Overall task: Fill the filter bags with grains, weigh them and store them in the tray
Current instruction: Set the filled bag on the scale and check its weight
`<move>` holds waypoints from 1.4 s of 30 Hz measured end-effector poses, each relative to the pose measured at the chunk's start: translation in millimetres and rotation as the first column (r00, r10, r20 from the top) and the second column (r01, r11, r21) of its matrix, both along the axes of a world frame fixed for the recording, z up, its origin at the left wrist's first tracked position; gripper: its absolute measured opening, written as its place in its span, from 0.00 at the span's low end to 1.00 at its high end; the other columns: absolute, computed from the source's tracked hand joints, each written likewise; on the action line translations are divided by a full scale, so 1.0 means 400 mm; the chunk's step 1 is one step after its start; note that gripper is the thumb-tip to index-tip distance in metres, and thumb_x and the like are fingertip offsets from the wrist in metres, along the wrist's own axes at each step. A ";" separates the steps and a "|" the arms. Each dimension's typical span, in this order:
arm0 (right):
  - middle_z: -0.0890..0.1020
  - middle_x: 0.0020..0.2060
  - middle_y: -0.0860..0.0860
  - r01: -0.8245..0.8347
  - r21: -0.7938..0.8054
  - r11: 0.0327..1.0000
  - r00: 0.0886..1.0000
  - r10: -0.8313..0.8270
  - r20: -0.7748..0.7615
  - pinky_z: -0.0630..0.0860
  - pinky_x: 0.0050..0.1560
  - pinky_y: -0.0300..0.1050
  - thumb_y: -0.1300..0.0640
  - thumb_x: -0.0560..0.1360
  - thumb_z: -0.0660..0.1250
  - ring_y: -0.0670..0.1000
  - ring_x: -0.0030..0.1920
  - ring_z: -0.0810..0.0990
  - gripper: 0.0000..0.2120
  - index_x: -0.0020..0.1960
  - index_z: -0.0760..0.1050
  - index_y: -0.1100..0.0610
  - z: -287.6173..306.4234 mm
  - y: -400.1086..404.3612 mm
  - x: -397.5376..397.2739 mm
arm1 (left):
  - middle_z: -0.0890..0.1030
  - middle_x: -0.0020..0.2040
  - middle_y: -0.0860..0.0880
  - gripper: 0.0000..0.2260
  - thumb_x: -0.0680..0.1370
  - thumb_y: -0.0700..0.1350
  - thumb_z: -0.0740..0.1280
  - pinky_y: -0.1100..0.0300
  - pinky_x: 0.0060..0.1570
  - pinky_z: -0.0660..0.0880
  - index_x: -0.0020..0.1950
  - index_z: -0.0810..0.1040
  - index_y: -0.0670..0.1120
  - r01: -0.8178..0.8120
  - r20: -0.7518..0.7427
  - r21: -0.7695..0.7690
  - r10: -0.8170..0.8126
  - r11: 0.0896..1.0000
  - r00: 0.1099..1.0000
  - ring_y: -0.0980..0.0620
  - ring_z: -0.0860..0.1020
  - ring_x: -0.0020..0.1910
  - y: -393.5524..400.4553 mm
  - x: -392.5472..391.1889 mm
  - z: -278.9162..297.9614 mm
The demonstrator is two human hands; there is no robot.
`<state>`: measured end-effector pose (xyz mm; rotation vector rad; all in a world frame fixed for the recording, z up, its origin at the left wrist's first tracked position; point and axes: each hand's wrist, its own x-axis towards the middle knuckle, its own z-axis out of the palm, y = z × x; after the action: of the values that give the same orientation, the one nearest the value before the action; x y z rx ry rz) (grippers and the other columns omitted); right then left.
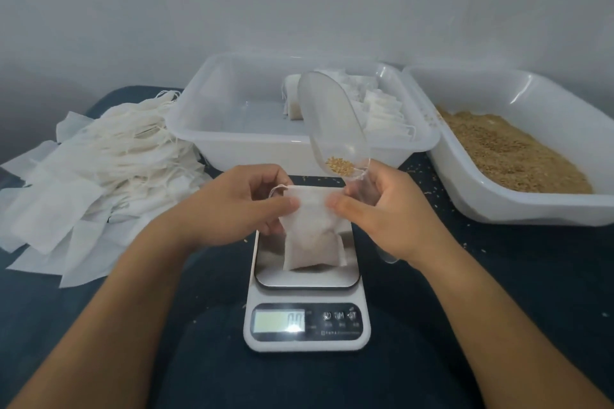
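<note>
A white filter bag (312, 236) hangs over the steel platform of the kitchen scale (307, 279), its lower part bulging. My left hand (232, 206) pinches its top left edge. My right hand (382, 212) pinches the top right edge and also grips the handle of a clear plastic scoop (332, 123), which points up and away with a few grains at its near end. The scale display (279, 321) reads 0.0. Behind the scale, the clear storage tray (206, 129) holds several filled bags (382, 109) at its right side.
A loose pile of empty filter bags (93, 169) lies on the dark table at the left. A second clear tub (498, 206) holding brown grain (511, 153) stands at the right. Stray grains dot the table around the scale. A pale wall rises behind.
</note>
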<state>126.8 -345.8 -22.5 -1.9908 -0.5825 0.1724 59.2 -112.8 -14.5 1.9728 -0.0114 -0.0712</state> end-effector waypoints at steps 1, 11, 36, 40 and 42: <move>0.86 0.49 0.51 0.013 -0.031 0.999 1.000 -0.013 0.009 0.80 0.57 0.61 0.46 0.74 0.76 0.53 0.51 0.85 0.18 0.56 0.79 0.56 -0.004 0.002 0.002 | 0.82 0.38 0.47 0.06 0.76 0.50 0.73 0.48 0.44 0.80 0.44 0.80 0.50 -0.032 0.029 0.086 0.030 0.996 0.999 0.50 0.83 0.37 0.003 0.002 -0.005; 0.85 0.50 0.52 0.176 -0.050 0.983 0.957 -0.160 0.240 0.80 0.52 0.45 0.40 0.76 0.70 0.51 0.51 0.82 0.21 0.57 0.78 0.57 -0.014 -0.011 0.022 | 0.81 0.38 0.58 0.06 0.78 0.58 0.70 0.63 0.40 0.70 0.46 0.81 0.57 -0.375 0.212 0.335 0.318 0.864 0.924 0.63 0.77 0.36 0.032 0.023 -0.029; 0.76 0.36 0.45 0.367 -0.107 0.924 0.853 -0.289 0.436 0.68 0.35 0.36 0.38 0.80 0.67 0.40 0.34 0.73 0.22 0.43 0.72 0.57 0.043 -0.068 0.071 | 0.82 0.38 0.65 0.08 0.80 0.58 0.68 0.69 0.41 0.70 0.46 0.83 0.57 -0.240 0.141 0.368 0.202 0.898 0.969 0.69 0.77 0.39 0.025 0.035 -0.047; 0.80 0.41 0.47 0.513 -0.136 0.847 0.777 -0.392 0.493 0.75 0.41 0.49 0.28 0.74 0.62 0.43 0.40 0.78 0.23 0.51 0.68 0.46 0.131 -0.134 0.148 | 0.82 0.39 0.64 0.08 0.80 0.59 0.67 0.69 0.41 0.69 0.45 0.82 0.59 -0.202 0.132 0.401 0.162 0.894 0.978 0.71 0.76 0.39 0.020 0.035 -0.047; 0.81 0.48 0.53 0.576 -0.213 0.789 0.761 -0.424 0.491 0.79 0.49 0.58 0.27 0.72 0.62 0.56 0.46 0.80 0.26 0.58 0.67 0.46 0.170 -0.191 0.216 | 0.82 0.41 0.62 0.08 0.80 0.59 0.67 0.68 0.41 0.70 0.44 0.81 0.59 -0.194 0.134 0.419 0.151 0.887 0.979 0.68 0.77 0.40 0.018 0.035 -0.047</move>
<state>213.3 -422.3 45.5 -2.4893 -0.2509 -0.5470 73.2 -105.5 -33.2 2.4107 0.1266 0.1540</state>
